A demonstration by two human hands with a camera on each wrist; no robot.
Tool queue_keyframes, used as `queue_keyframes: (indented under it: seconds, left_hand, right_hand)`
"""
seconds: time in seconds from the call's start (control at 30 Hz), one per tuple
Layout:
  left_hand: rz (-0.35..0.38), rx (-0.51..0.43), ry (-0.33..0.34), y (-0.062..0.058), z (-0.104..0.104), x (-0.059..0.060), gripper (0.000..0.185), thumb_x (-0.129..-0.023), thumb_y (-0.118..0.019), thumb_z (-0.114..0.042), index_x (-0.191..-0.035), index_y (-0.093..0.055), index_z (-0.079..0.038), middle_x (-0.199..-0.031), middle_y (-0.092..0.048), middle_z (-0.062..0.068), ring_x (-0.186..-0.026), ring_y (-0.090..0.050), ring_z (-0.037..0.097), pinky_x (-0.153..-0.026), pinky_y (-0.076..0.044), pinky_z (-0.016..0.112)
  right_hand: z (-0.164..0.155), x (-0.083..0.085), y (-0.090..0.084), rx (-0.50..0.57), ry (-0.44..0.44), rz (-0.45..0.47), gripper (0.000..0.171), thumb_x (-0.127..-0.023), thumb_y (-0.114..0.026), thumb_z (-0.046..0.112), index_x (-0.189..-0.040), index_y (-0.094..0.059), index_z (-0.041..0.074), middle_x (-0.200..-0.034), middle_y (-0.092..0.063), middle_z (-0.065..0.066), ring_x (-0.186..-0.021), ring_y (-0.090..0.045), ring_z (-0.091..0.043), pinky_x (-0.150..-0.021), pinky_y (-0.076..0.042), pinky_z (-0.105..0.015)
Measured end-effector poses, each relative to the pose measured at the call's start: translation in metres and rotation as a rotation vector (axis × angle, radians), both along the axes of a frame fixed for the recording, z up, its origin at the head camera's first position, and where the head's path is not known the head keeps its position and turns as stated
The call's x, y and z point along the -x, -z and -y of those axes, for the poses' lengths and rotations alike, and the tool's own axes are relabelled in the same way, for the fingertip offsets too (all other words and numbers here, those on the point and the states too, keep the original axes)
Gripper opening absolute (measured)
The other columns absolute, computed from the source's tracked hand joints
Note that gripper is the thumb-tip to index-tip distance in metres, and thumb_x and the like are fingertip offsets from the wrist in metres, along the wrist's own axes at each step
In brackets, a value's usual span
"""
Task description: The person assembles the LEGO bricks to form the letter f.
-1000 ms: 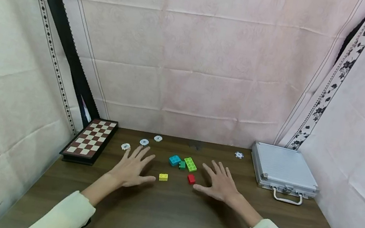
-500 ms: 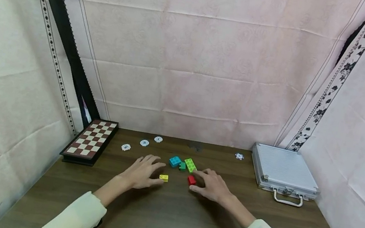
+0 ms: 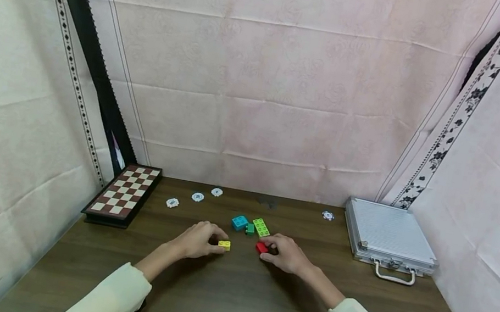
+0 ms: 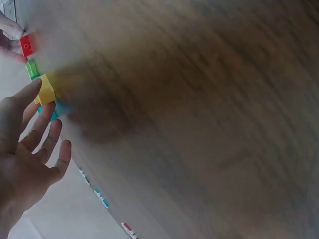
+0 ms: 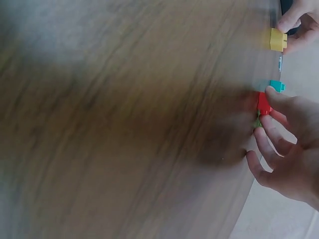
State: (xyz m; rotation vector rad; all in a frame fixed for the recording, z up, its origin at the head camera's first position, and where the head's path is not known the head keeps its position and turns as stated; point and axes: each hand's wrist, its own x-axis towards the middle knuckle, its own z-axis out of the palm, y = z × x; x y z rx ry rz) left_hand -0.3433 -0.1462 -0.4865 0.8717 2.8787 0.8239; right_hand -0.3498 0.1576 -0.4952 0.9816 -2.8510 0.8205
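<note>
My left hand [image 3: 198,240] pinches a small yellow toy building brick [image 3: 225,245] between thumb and fingers; in the left wrist view the thumb meets one side of the yellow brick [image 4: 46,90] and a fingertip the other. To the right, my right hand [image 3: 289,255] pinches a red toy brick [image 3: 262,247], which also shows between thumb and fingers [image 5: 264,103] in the right wrist view. Just beyond both hands lie a blue brick [image 3: 239,223], a small dark green brick [image 3: 250,229] and a lime green brick [image 3: 261,227], close together on the wooden table [image 3: 225,296].
A checkered game board [image 3: 125,192] lies at the left. A silver case [image 3: 389,233] with its handle forward stands at the right. Poker chips lie toward the back, one white chip [image 3: 172,202] nearest the left hand and another chip [image 3: 327,215] near the case.
Both hands have moved inward toward each other. Their spread fingers have closed, the left around the yellow brick and the right around the red brick.
</note>
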Motion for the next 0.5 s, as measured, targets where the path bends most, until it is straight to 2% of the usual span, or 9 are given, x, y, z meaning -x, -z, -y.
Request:
queue_keyframes:
  seconds: [0.13,0.27,0.37,0.5]
  left_hand:
    - [0.027,-0.058,0.002,0.003,-0.001,0.002,0.024,-0.094,-0.079,-0.018,-0.116,-0.077,-0.006,-0.093,-0.071,-0.001,-0.081,-0.063,0.010,-0.071,-0.054,0.028]
    - [0.045,-0.085,0.005,0.007,-0.003,0.002,0.027,-0.093,-0.081,-0.020,-0.115,-0.076,-0.005,-0.087,-0.068,-0.004,-0.076,-0.061,0.008,-0.067,-0.052,0.026]
    - [0.047,-0.073,0.014,0.008,-0.003,0.003,0.034,-0.091,-0.083,-0.022,-0.119,-0.075,-0.005,-0.089,-0.068,-0.004,-0.079,-0.062,0.010,-0.069,-0.052,0.027]
    - [0.026,-0.047,0.056,0.007,-0.002,0.005,0.039,-0.089,-0.084,-0.017,-0.124,-0.074,-0.003,-0.102,-0.070,0.003,-0.089,-0.064,0.018,-0.077,-0.054,0.031]
  right_hand:
    - [0.002,0.001,0.000,0.005,0.021,0.014,0.039,-0.095,-0.078,0.017,-0.129,-0.070,0.001,-0.114,-0.068,-0.014,-0.099,-0.065,-0.025,-0.085,-0.056,-0.041]
    - [0.006,0.002,0.001,0.045,0.045,0.047,0.036,-0.093,-0.081,0.015,-0.124,-0.070,0.002,-0.113,-0.070,-0.011,-0.100,-0.067,-0.024,-0.087,-0.058,-0.042]
    - [0.009,0.002,0.001,0.076,0.059,0.075,0.035,-0.092,-0.081,0.014,-0.123,-0.068,0.004,-0.110,-0.071,-0.009,-0.100,-0.068,-0.022,-0.089,-0.058,-0.043]
    - [0.011,0.002,0.001,0.096,0.054,0.094,0.035,-0.092,-0.081,0.011,-0.124,-0.068,0.006,-0.107,-0.071,-0.007,-0.097,-0.068,-0.020,-0.088,-0.058,-0.042]
